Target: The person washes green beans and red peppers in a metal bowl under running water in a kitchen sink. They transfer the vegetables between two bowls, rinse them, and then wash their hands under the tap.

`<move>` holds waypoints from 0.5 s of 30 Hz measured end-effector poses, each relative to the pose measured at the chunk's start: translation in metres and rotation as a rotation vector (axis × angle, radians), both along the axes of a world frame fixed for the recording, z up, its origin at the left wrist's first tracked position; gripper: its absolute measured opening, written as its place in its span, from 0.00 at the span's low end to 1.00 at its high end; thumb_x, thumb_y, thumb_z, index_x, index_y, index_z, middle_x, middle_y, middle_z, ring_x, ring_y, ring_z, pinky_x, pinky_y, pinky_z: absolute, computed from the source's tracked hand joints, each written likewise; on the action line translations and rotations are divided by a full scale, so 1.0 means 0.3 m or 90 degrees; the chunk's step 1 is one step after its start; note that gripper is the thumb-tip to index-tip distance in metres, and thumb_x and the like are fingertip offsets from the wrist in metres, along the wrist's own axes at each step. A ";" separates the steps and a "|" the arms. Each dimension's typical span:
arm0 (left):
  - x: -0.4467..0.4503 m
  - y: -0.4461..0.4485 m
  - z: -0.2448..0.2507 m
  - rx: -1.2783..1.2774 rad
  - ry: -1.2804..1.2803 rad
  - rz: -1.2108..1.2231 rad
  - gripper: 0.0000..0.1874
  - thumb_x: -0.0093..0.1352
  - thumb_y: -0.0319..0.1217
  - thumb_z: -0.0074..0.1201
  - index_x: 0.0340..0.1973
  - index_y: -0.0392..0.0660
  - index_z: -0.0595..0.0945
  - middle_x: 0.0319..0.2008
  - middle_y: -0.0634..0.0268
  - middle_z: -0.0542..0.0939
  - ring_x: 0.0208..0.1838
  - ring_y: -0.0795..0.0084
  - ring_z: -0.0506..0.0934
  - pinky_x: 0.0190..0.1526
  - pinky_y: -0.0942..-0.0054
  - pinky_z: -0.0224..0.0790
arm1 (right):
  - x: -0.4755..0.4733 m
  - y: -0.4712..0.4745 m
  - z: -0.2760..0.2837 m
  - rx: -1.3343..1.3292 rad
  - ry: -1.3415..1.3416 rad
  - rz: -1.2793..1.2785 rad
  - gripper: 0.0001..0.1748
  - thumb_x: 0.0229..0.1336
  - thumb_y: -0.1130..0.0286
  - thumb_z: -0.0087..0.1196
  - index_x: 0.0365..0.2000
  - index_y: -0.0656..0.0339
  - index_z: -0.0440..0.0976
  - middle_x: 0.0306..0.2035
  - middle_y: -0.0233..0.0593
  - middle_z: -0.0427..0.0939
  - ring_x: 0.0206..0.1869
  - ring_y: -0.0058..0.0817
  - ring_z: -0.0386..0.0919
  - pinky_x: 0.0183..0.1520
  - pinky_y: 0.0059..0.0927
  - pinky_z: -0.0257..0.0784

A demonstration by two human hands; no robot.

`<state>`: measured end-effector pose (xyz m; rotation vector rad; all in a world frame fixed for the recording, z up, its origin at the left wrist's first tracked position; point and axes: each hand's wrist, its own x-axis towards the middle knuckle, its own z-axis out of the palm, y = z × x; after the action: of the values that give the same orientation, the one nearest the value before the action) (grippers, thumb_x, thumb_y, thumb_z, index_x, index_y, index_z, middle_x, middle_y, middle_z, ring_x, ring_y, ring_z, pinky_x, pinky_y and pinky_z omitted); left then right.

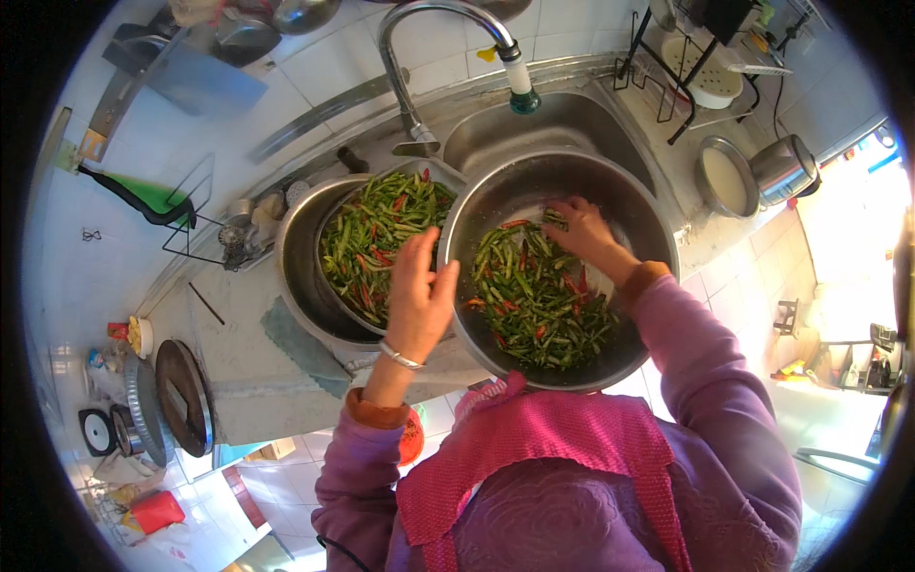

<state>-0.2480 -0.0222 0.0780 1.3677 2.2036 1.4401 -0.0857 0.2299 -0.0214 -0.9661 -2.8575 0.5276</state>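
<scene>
A wide steel basin (457, 314) stands before me, its far side over the sink. Cut green and red chili peppers (532, 293) lie in it. My right hand (582, 229) reaches inside, fingertips among a few green pieces near the far wall; whether it grips them is hidden. Just left of this basin's rim my left hand (420, 293) hovers with fingers apart and nothing in it, a bracelet on the wrist. Behind it, a second vessel (325, 286) full of green and red chili peppers (382, 229) is nested in a steel pot (297, 286).
Beyond the basins are a curved faucet (397, 64) and a steel sink (550, 118). On the counter's left lie a grey-green cloth (304, 347) and a round chopping board (184, 400). A black rack (697, 79) and a bowl of whitish liquid (725, 179) stand right.
</scene>
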 end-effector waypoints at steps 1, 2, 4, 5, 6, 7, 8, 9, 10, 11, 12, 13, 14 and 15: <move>0.023 0.016 -0.006 0.016 -0.088 -0.031 0.23 0.68 0.28 0.53 0.58 0.38 0.68 0.55 0.47 0.68 0.53 0.55 0.72 0.41 0.71 0.78 | -0.025 -0.027 -0.024 0.021 0.006 -0.008 0.34 0.54 0.41 0.53 0.53 0.53 0.73 0.57 0.51 0.69 0.57 0.51 0.68 0.59 0.45 0.66; 0.036 0.024 -0.019 0.007 -0.105 -0.032 0.23 0.68 0.28 0.53 0.58 0.38 0.68 0.54 0.48 0.69 0.52 0.56 0.73 0.41 0.71 0.77 | -0.034 -0.070 -0.049 0.019 -0.041 0.040 0.33 0.54 0.39 0.51 0.52 0.50 0.73 0.57 0.52 0.68 0.57 0.52 0.68 0.59 0.47 0.66; 0.039 0.016 -0.059 -0.020 -0.120 -0.023 0.22 0.69 0.30 0.52 0.58 0.39 0.69 0.54 0.50 0.70 0.49 0.60 0.74 0.41 0.72 0.77 | -0.026 -0.194 0.069 -0.136 -0.131 0.193 0.32 0.54 0.39 0.51 0.52 0.47 0.73 0.56 0.52 0.68 0.57 0.51 0.68 0.59 0.47 0.66; 0.041 0.012 -0.059 -0.029 -0.138 -0.018 0.22 0.69 0.30 0.52 0.58 0.39 0.69 0.54 0.50 0.70 0.49 0.61 0.74 0.41 0.72 0.76 | -0.015 -0.223 0.131 -0.213 -0.175 0.264 0.32 0.54 0.38 0.51 0.52 0.46 0.73 0.56 0.52 0.69 0.58 0.51 0.68 0.59 0.47 0.66; 0.046 0.004 -0.050 -0.039 -0.156 -0.011 0.22 0.70 0.30 0.52 0.58 0.39 0.69 0.53 0.51 0.70 0.49 0.62 0.74 0.41 0.72 0.76 | -0.012 -0.218 0.158 -0.234 -0.174 0.285 0.32 0.53 0.38 0.52 0.52 0.45 0.73 0.55 0.52 0.69 0.57 0.50 0.69 0.58 0.47 0.67; 0.050 -0.002 -0.044 -0.049 -0.174 -0.003 0.22 0.70 0.30 0.52 0.58 0.39 0.70 0.53 0.52 0.71 0.48 0.63 0.74 0.41 0.73 0.76 | -0.014 -0.202 0.178 -0.255 -0.173 0.306 0.32 0.53 0.38 0.52 0.52 0.44 0.73 0.55 0.53 0.69 0.57 0.50 0.69 0.57 0.48 0.67; 0.050 -0.002 -0.042 -0.057 -0.173 0.003 0.21 0.70 0.30 0.52 0.58 0.39 0.70 0.53 0.53 0.71 0.48 0.64 0.74 0.41 0.73 0.76 | -0.023 -0.183 0.186 -0.275 -0.172 0.327 0.31 0.52 0.38 0.53 0.52 0.43 0.73 0.54 0.53 0.70 0.56 0.50 0.69 0.57 0.48 0.68; 0.049 0.005 -0.034 -0.065 -0.170 0.004 0.21 0.70 0.30 0.52 0.58 0.40 0.70 0.53 0.53 0.71 0.48 0.65 0.74 0.40 0.73 0.75 | -0.044 -0.157 0.179 -0.223 -0.117 0.263 0.32 0.52 0.38 0.53 0.52 0.43 0.73 0.55 0.53 0.69 0.56 0.50 0.69 0.56 0.49 0.68; 0.047 0.011 -0.025 -0.072 -0.164 0.008 0.21 0.70 0.31 0.52 0.58 0.40 0.70 0.53 0.54 0.72 0.47 0.65 0.74 0.40 0.73 0.75 | -0.085 -0.124 0.154 -0.169 -0.059 0.201 0.32 0.51 0.39 0.54 0.52 0.44 0.73 0.55 0.53 0.69 0.56 0.50 0.69 0.55 0.49 0.69; 0.054 0.019 -0.018 -0.064 -0.163 0.004 0.21 0.70 0.31 0.52 0.58 0.40 0.70 0.52 0.54 0.72 0.47 0.65 0.74 0.39 0.73 0.75 | -0.115 -0.110 0.124 -0.116 -0.002 0.137 0.32 0.51 0.39 0.54 0.52 0.44 0.73 0.55 0.53 0.68 0.56 0.51 0.69 0.54 0.50 0.69; 0.065 0.030 -0.018 -0.055 -0.162 0.004 0.21 0.70 0.31 0.51 0.58 0.40 0.70 0.52 0.54 0.72 0.46 0.66 0.74 0.39 0.73 0.75 | -0.146 -0.123 0.075 -0.074 0.011 0.104 0.32 0.50 0.40 0.55 0.52 0.44 0.73 0.55 0.53 0.67 0.55 0.51 0.68 0.54 0.51 0.69; 0.078 0.039 -0.015 -0.048 -0.162 0.003 0.21 0.70 0.31 0.51 0.58 0.40 0.70 0.51 0.55 0.72 0.46 0.66 0.74 0.38 0.74 0.75 | -0.175 -0.149 0.019 -0.034 0.023 0.069 0.31 0.50 0.40 0.56 0.51 0.44 0.73 0.56 0.53 0.66 0.55 0.52 0.67 0.53 0.52 0.70; 0.082 0.051 -0.011 -0.070 -0.158 -0.003 0.21 0.70 0.32 0.52 0.58 0.40 0.70 0.51 0.54 0.73 0.46 0.64 0.74 0.39 0.73 0.74 | -0.194 -0.178 -0.011 0.005 0.033 0.031 0.31 0.50 0.41 0.56 0.51 0.44 0.73 0.56 0.53 0.65 0.55 0.53 0.67 0.52 0.53 0.70; 0.082 0.061 -0.013 -0.078 -0.152 -0.010 0.22 0.70 0.32 0.52 0.58 0.40 0.70 0.51 0.53 0.73 0.46 0.62 0.74 0.42 0.71 0.73 | -0.200 -0.216 -0.008 -0.026 -0.005 0.068 0.31 0.49 0.42 0.57 0.51 0.44 0.73 0.56 0.53 0.64 0.55 0.53 0.66 0.52 0.53 0.70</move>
<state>-0.2236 -0.0039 0.0742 1.1092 2.0866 1.3593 -0.1457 0.1650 -0.0238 -0.8274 -2.9291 0.5936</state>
